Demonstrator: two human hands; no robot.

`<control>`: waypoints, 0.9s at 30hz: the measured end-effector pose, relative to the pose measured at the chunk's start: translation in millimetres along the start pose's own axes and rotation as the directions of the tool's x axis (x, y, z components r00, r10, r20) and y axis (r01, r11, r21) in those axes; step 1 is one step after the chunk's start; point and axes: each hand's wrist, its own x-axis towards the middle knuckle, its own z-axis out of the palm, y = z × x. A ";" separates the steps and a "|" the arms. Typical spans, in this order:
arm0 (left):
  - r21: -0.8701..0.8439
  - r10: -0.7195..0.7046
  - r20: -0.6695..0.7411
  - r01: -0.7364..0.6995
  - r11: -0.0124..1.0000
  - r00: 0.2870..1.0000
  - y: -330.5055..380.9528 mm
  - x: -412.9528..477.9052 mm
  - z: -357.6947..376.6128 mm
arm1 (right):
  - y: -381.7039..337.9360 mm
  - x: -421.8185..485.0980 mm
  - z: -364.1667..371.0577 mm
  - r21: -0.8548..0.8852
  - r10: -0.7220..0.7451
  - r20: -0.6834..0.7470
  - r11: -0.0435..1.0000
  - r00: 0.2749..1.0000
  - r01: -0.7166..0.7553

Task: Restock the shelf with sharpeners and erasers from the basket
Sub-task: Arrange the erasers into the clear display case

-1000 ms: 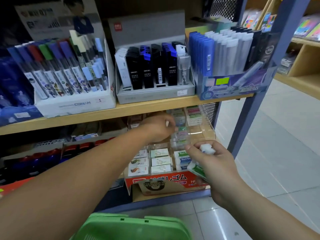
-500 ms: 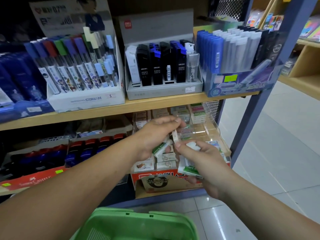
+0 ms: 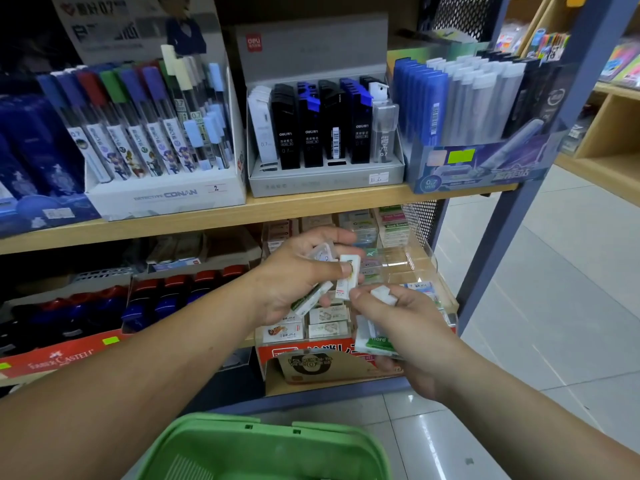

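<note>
My left hand point(image 3: 298, 275) grips several white erasers; one upright eraser point(image 3: 348, 278) is pinched between thumb and fingers, another point(image 3: 310, 299) sticks out below. My right hand point(image 3: 398, 327) holds a small stack of white erasers with a green-labelled one point(image 3: 375, 342) at the bottom, and its thumb and fingertip touch the lower end of the upright eraser. Both hands hover in front of the clear eraser display point(image 3: 412, 265) on the lower shelf, above rows of boxed erasers point(image 3: 327, 322). The green basket point(image 3: 263, 448) sits below my arms at the frame's bottom edge.
The upper wooden shelf point(image 3: 311, 207) carries boxes of pencil leads. Dark pen boxes and a red Faber-Castell box point(image 3: 59, 358) fill the lower shelf's left side. A blue steel upright point(image 3: 519, 209) frames the shelf's right end, with tiled floor point(image 3: 554, 323) beyond.
My left hand drew back from the display toward my right hand. The two hands have met, and an eraser now stands between their fingers.
</note>
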 end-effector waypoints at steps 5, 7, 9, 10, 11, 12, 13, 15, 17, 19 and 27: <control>-0.017 -0.081 -0.158 0.080 0.997 0.984 4.6 3.7 -0.2 | 1.0 1.8 -5.9 0.016 -0.001 -0.072 1.000 0.997 0.002; 0.073 -0.095 -0.181 0.109 0.991 0.979 3.4 3.0 -0.6 | 0.4 1.8 -7.2 0.026 -0.007 -0.081 1.000 0.997 0.009; 0.158 -0.082 -0.135 0.103 0.982 0.987 1.3 -0.3 0.0 | -0.1 0.9 -7.4 0.023 -0.011 -0.074 1.000 0.997 0.012; 0.173 -0.087 -0.105 0.104 0.979 0.991 1.4 -2.4 1.2 | -0.6 0.1 -7.3 0.015 -0.012 -0.068 1.000 0.998 0.013; 0.186 -0.097 -0.079 0.110 0.976 0.992 1.8 -4.8 2.9 | -0.8 -0.6 -7.3 0.007 -0.013 -0.064 1.000 0.998 0.014; 0.205 -0.108 -0.055 0.117 0.972 0.993 2.5 -7.3 4.5 | -0.9 -1.1 -7.1 0.002 -0.017 -0.058 1.000 0.998 0.017; 0.227 -0.116 -0.033 0.121 0.966 0.993 3.8 -10.2 6.2 | -0.7 -1.4 -6.7 -0.005 -0.023 -0.050 1.000 0.998 0.023; 0.244 -0.117 -0.017 0.118 0.963 0.993 6.9 -16.2 4.9 | -0.3 -2.8 -4.4 -0.029 -0.033 -0.038 0.999 0.999 0.032; 0.313 -0.084 -0.069 0.102 0.944 0.994 12.6 -23.5 -4.7 | 0.1 -3.6 -1.6 -0.051 -0.031 -0.043 0.998 0.999 0.029; 0.487 -0.014 -0.158 0.090 0.869 0.987 19.8 -31.9 -21.6 | -0.3 -3.5 0.8 -0.064 -0.023 -0.056 0.998 0.998 0.020; 0.777 0.133 -0.335 0.194 0.599 0.933 0.7 -26.6 -87.5 | 5.1 6.9 29.9 -0.119 -0.047 -0.061 0.992 0.997 0.040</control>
